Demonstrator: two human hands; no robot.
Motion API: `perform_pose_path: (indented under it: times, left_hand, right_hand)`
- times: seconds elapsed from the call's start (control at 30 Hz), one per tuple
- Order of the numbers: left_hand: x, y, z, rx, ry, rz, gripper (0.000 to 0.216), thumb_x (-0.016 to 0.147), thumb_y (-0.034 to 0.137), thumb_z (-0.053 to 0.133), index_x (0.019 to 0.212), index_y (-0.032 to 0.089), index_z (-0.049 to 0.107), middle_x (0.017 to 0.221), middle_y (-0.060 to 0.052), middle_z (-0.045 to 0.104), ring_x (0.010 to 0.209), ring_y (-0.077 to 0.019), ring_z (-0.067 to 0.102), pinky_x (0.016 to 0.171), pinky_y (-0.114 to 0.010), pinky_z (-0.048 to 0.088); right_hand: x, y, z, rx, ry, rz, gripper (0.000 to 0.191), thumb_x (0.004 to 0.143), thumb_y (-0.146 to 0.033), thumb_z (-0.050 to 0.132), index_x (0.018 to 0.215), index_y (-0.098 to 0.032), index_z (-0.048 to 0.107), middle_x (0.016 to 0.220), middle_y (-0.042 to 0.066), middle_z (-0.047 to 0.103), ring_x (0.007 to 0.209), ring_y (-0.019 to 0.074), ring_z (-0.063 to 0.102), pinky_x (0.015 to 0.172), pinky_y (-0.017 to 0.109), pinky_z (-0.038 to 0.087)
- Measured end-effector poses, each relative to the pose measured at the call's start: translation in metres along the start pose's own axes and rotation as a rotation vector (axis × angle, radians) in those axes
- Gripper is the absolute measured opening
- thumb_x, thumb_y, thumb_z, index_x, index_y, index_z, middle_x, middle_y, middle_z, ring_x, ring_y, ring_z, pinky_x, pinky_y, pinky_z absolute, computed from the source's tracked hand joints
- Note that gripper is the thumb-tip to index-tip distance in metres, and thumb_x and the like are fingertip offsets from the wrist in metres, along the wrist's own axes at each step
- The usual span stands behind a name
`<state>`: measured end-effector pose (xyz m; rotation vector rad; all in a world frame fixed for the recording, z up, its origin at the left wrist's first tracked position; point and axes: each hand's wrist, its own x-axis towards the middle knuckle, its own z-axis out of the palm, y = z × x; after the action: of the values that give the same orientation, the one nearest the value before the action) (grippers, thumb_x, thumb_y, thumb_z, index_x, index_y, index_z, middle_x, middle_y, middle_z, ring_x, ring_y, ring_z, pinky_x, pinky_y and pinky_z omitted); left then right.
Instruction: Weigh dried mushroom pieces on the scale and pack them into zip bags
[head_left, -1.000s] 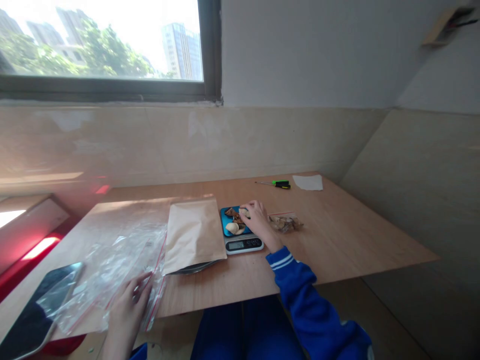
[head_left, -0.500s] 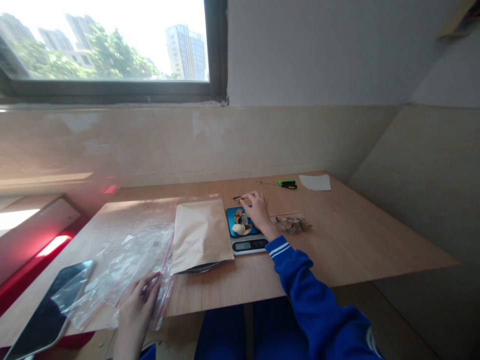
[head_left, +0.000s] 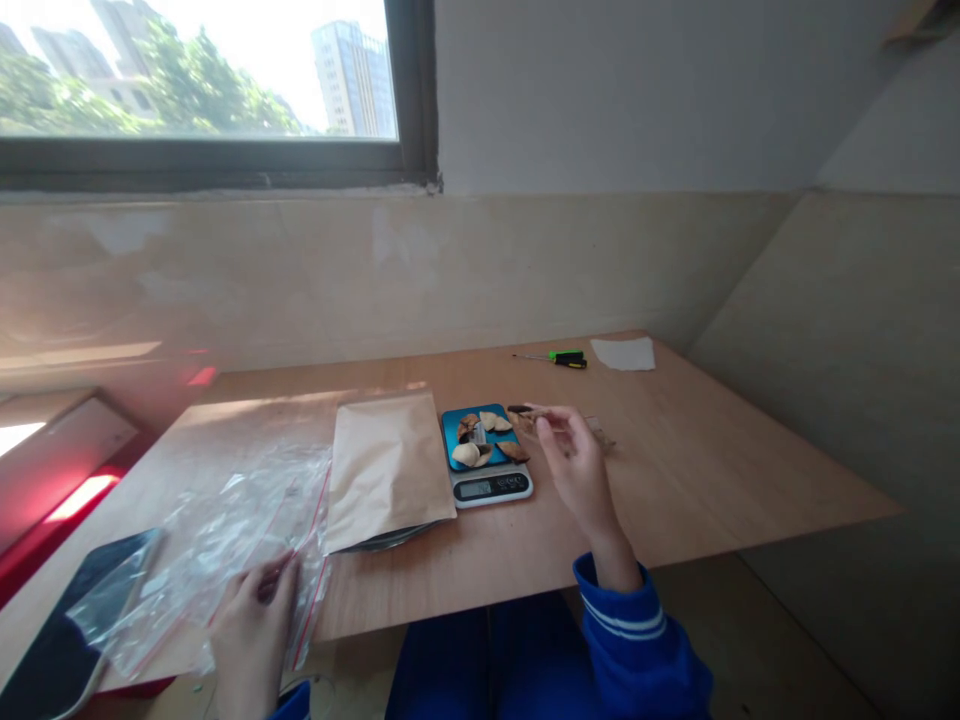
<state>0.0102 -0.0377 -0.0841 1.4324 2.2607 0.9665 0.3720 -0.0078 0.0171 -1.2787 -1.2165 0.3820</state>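
My right hand point(head_left: 574, 463) hovers just right of a small digital scale point(head_left: 489, 485), pinching a thin dark piece point(head_left: 519, 409) between fingertips. The scale's blue platform point(head_left: 453, 425) carries several dried brown and pale slices point(head_left: 480, 440). Behind my right hand lies a small clear bag point(head_left: 600, 432) with more dried pieces, mostly hidden. My left hand point(head_left: 251, 622) rests at the table's near edge, fingers pressed on a pile of clear zip bags point(head_left: 217, 540) with red seal strips. A brown paper pouch point(head_left: 384, 465) lies flat left of the scale.
A dark phone point(head_left: 56, 650) lies under the plastic at the near left corner. A green-handled screwdriver point(head_left: 559, 358) and a white paper square point(head_left: 622, 353) sit at the table's far side. A wall and window bound the wooden table point(head_left: 712, 470).
My right hand has lifted off the scale platform and pulled back to the right, holding a thin dark piece. More slices show on the platform. My left hand stays on the plastic bags.
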Motion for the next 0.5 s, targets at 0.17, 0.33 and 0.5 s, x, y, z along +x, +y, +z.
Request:
perform_pose_path:
  times: [0.17,0.33,0.5]
  left_hand:
    - [-0.004,0.007,-0.002,0.027,0.044,0.005,0.046,0.076,0.057,0.046,0.096,0.02,0.065,0.091,-0.009,0.066,0.083,-0.0286,0.064,0.081,-0.044,0.048]
    - [-0.003,0.015,0.004,-0.042,0.059,0.225,0.051,0.077,0.058,0.045,0.102,0.018,0.064,0.099,-0.011,0.064,0.099,-0.0305,0.06,0.089,-0.046,0.047]
    - [-0.001,0.024,0.011,-0.11,0.011,0.297,0.055,0.076,0.065,0.047,0.099,0.018,0.063,0.098,-0.011,0.065,0.099,-0.0308,0.06,0.089,-0.048,0.047]
  right_hand:
    - [-0.044,0.014,0.013,0.255,-0.11,0.3,0.033,0.084,-0.051,0.057,0.092,-0.02,0.057,0.088,0.007,0.07,0.074,0.0189,0.066,0.065,0.03,0.053]
    - [-0.08,0.0,0.04,0.2,-0.588,0.335,0.019,0.088,-0.037,0.056,0.091,-0.02,0.064,0.088,0.003,0.07,0.08,0.017,0.065,0.072,0.027,0.05]
    - [-0.1,-0.019,0.05,0.123,-0.856,0.28,0.01,0.084,-0.023,0.061,0.089,-0.021,0.07,0.086,0.0,0.067,0.072,0.0128,0.061,0.064,0.022,0.045]
